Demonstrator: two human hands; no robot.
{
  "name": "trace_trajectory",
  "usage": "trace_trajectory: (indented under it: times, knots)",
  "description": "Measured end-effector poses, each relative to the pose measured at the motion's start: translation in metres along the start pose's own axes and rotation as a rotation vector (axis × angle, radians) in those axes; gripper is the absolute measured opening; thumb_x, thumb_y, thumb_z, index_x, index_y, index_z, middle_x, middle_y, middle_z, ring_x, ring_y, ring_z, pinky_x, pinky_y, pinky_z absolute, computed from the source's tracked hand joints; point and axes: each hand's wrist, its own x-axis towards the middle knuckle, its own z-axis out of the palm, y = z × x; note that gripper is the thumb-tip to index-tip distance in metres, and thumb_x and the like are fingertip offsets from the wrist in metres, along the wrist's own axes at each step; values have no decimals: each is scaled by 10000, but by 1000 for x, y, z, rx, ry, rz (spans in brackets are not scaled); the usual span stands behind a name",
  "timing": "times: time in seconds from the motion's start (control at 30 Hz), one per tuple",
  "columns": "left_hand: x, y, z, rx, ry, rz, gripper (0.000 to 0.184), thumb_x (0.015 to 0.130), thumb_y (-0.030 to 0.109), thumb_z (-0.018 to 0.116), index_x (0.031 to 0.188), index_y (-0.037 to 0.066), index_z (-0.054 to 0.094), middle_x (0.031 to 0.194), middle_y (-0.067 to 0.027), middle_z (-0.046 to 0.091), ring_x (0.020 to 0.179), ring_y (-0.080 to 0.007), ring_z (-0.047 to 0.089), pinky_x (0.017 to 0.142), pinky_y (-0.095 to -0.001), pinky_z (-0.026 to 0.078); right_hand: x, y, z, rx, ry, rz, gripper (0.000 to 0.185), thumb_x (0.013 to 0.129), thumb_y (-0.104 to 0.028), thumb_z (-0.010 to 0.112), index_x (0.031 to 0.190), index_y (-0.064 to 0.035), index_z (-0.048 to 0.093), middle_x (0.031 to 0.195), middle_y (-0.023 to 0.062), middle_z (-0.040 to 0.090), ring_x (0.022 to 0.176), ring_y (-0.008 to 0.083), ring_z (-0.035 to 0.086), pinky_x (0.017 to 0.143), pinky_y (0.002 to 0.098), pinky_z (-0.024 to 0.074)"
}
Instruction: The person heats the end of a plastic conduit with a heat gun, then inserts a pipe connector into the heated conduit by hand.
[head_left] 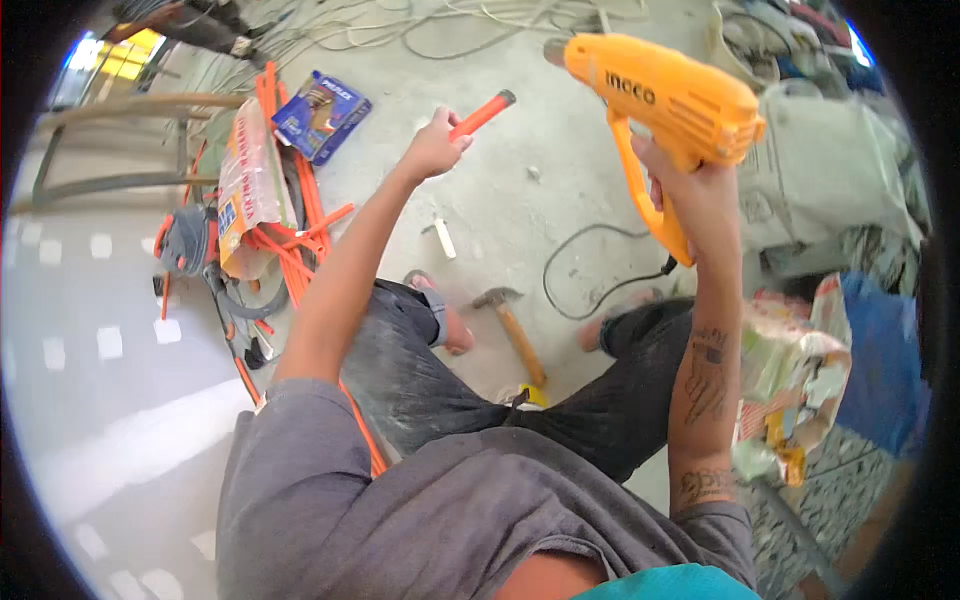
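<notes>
My left hand is closed around a short orange plastic pipe. The pipe slants up to the right, and its far end is dark. In my right hand is a yellow heat gun, gripped by its handle, with the lettering INGCO on its side. Its metal nozzle points left, above and to the right of the pipe's dark end and apart from it. A black cord runs from the handle's base and loops on the floor. Between my feet lies a hammer with a wooden handle.
A small white-handled tool lies on the floor ahead. At left are a blue box, a printed sack, several orange pipes and a sander-like machine. Cables cross the back. Sacks stand at right.
</notes>
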Motion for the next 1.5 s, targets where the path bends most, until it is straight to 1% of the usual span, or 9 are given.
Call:
trace_trajectory:
  times: [0.13,0.17,0.2,0.23,0.37,0.67,0.73,0.8,1.5]
  knots:
    - [-14,18,-32,143,193,8,402,942,303,611,1182,-10,537,1016,-262,684,970,-431,663,847,-481,513,-6,-2,17,-18,-21,-67,191,880,-153,753,980,-28,648,687,-25,580,508,44,510,461,216,413]
    - [-14,19,-37,131,217,-17,402,945,306,606,1179,-16,544,1010,-266,683,968,-435,661,845,-482,513,-7,-2,20,-42,-38,-36,232,871,-163,753,1033,-27,659,769,-5,619,572,64,550,517,233,448]
    - [-20,24,-42,98,246,-30,416,942,317,622,1198,-6,567,985,-247,676,930,-387,666,812,-447,503,-8,-2,22,-68,-54,1,282,861,-172,753,1087,-25,670,852,14,658,636,83,589,573,250,482]
    - [-24,29,-49,91,259,-23,416,942,317,622,1198,-6,567,985,-247,676,930,-387,666,812,-447,503,-8,-1,26,-75,-55,-14,282,861,-172,753,1087,-25,670,852,14,658,636,83,589,573,250,482]
    - [-32,33,-70,63,253,37,422,931,317,639,1212,10,568,1004,-234,681,936,-385,668,816,-431,506,-13,-4,40,-186,-71,-137,304,872,-176,742,1117,-11,672,1005,65,721,902,152,667,810,308,517]
    - [-33,39,-85,55,310,143,389,906,270,662,1199,25,586,943,-214,693,880,-374,679,781,-427,511,-16,-5,55,-268,-55,-174,278,871,-154,746,1103,-14,684,995,65,733,895,152,688,797,305,524]
    - [-33,41,-84,56,304,157,380,907,266,660,1199,34,588,938,-209,696,867,-372,681,776,-427,511,-15,-1,56,-284,-34,-302,267,869,-158,749,1094,-24,694,996,65,742,908,164,703,806,310,528]
    - [-31,43,-83,68,343,213,368,905,257,660,1198,47,591,937,-207,696,853,-368,682,770,-425,511,-14,2,57,-297,-29,-294,264,867,-161,753,1089,-28,697,993,65,744,905,173,707,807,313,530]
    - [-32,41,-78,220,566,346,267,841,113,703,1083,22,635,967,-199,679,914,-389,646,819,-452,492,-14,5,65,-361,-14,-344,268,845,-167,779,1064,-35,700,968,80,752,896,204,727,800,327,543]
